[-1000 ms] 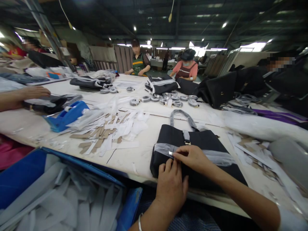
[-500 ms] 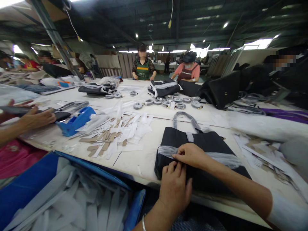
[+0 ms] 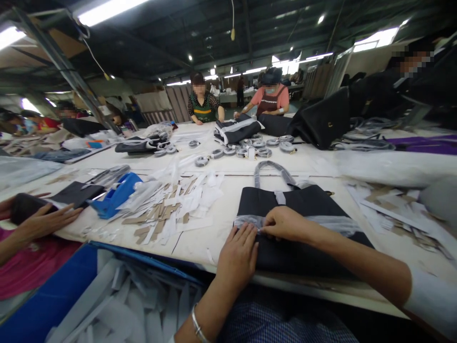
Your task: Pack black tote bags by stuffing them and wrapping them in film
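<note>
From the head view, I see the black bag (image 3: 246,200) lying right of center in the frame, near the front edge of the pale table (image 3: 194,245), its wrapped handle (image 3: 282,172) arching up behind it. The left hand (image 3: 237,252) lies on the bag's front left part, fingers straight and side by side, pressed over the end of a cloudy film strip (image 3: 330,223). Just beside it, the right hand (image 3: 285,223) has thumb and forefinger pinching at that same strip. The right forearm slants in from the lower right and blocks much of the bag's front. Left of the bag, at mid-frame, sprawls a heap of white and tan scraps (image 3: 166,207), with a blue plastic holder (image 3: 116,195) against its left side. At the lower left sits a blue bin (image 3: 67,288) full of whitish strips (image 3: 143,314); above it, at the left edge, a co-worker's hands (image 3: 48,223) are on a dark piece (image 3: 26,207). Beyond the bag, coiled straps (image 3: 217,153) crowd the upper middle before a folded black item (image 3: 237,131). Two people stand across the table. On the right, a white bundle (image 3: 385,169) and more paper scraps (image 3: 396,209) hem in that side.
</note>
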Motion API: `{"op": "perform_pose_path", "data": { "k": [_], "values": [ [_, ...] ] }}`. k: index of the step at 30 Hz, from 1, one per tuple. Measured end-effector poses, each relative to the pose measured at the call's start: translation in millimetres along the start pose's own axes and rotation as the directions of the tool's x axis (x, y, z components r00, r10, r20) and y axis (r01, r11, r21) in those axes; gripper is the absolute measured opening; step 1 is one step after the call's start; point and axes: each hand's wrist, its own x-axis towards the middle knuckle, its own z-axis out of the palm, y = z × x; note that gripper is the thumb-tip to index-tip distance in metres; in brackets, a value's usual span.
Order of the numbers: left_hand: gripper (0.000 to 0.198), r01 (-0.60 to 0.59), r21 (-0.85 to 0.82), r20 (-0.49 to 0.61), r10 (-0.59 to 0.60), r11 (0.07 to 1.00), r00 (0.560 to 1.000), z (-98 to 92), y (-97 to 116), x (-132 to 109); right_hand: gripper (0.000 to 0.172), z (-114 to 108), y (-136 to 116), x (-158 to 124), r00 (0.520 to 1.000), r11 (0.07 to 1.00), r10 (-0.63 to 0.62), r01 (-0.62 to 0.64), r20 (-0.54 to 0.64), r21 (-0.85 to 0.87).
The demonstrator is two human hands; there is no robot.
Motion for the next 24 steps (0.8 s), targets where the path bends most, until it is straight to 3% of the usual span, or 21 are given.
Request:
{"op": "perform_pose_path", "data": {
  "k": [4, 10, 17, 24],
  "values": [
    [0.041, 0.007, -0.003, -0.011, -0.007, 1.0, 1.0, 0.7, 3, -1, 0.021, -6, 0, -7, 0.994, 0.99, 0.013, -0.028, 0.111, 0.138],
    [0.042, 0.007, -0.015, -0.011, -0.008, 1.0, 1.0, 0.5, 2, -1, 0.019, -6, -3, -8, 0.992, 0.983, 0.095, -0.107, 0.085, 0.146],
    [0.042, 0.015, -0.035, -0.033, -0.017, 0.999, 0.999, 1.6, 3, -2, 0.032, -9, 15, -14, 0.984, 0.978, 0.145, -0.158, 0.103, 0.135],
    [0.042, 0.004, -0.022, -0.022, -0.004, 1.0, 1.0, 2.1, 2, -1, 0.05, -14, 30, -29, 0.978, 0.963, 0.207, -0.205, -0.006, -0.174]
  ]
}}
